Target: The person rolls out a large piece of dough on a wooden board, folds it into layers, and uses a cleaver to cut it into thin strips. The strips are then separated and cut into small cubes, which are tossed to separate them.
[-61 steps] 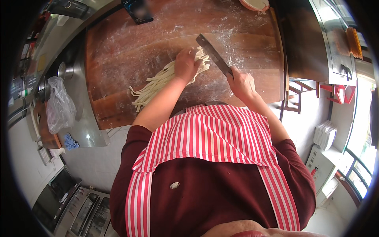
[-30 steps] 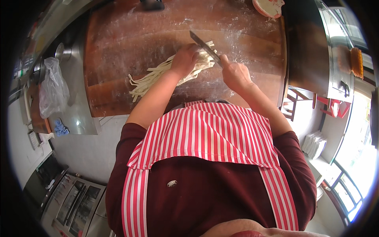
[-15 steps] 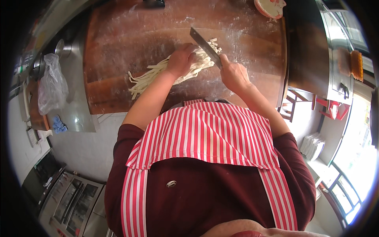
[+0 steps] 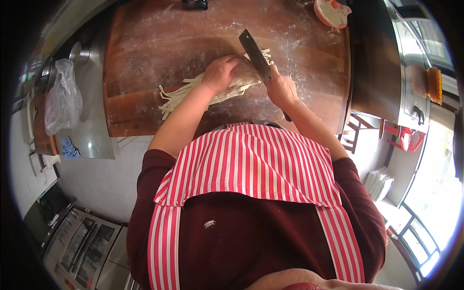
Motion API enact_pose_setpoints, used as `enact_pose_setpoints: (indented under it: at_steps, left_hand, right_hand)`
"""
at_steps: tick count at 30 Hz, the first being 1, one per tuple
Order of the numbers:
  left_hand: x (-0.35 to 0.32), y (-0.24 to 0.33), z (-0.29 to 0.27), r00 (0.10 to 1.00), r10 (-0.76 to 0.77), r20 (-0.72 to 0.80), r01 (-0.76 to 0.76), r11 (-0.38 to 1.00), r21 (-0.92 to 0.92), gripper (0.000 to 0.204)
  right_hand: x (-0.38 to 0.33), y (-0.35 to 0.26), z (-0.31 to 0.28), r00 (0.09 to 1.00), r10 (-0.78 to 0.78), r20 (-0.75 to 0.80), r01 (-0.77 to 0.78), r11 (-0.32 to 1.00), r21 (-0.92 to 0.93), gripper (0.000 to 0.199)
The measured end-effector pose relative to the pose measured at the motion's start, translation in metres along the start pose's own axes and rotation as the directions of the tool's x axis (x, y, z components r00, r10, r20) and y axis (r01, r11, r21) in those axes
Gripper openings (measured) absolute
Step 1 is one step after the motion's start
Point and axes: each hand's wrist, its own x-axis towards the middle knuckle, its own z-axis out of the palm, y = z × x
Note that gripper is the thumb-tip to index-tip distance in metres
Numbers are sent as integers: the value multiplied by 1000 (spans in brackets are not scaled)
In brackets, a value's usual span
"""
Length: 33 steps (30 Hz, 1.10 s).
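A bundle of pale dough strips [image 4: 186, 95] lies on a floured wooden board [image 4: 154, 48], its loose ends fanning out to the left. My left hand [image 4: 221, 75] rests over the right part of the bundle with curled fingers, holding it down; the fingertips are partly hidden. In my right hand [image 4: 282, 91] is a cleaver [image 4: 254, 52], gripped by the handle, its blade angled away to the upper left. That blade stands at the right end of the bundle, close to my left fingers. Short cut dough pieces [image 4: 267, 54] lie just right of the blade.
A red bowl [image 4: 330, 14] with whitish contents sits at the board's far right corner, and a black object [image 4: 195, 4] at its far edge. Left of the board, a metal counter [image 4: 96, 140] bears a plastic bag [image 4: 65, 101] and a blue cloth [image 4: 70, 149].
The cleaver has turned so that more of its blade face shows, and its tip has shifted right. My right hand has moved slightly left. My left hand still covers the dough strips.
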Motion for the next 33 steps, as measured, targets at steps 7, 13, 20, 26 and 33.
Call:
enact_pose_setpoints:
  at_steps: [7, 13, 20, 26, 33]
  left_hand:
    - [-14, -2, -3, 996, -65, 54, 66, 998, -9, 22]
    - [-10, -2, -5, 996, -55, 70, 56, 998, -16, 21]
    - [-15, -8, -17, 1000, -11, -18, 11, 999, -38, 21]
    - [-31, -15, -11, 999, -38, 0, 38, 999, -28, 21]
    - [-30, -11, -17, 998, -30, 48, 32, 999, -37, 17]
  right_hand:
    - [-19, -29, -27, 964, -27, 265, 46, 997, -66, 26]
    - [-9, -16, 12, 978, -21, 205, 38, 996, -79, 25]
    - [-7, -20, 1, 997, -25, 69, 26, 1000, -15, 30]
    - [-22, -41, -12, 974, -66, 215, 83, 994, -67, 25]
    - [-3, -39, 29, 988, -50, 147, 61, 996, -72, 27]
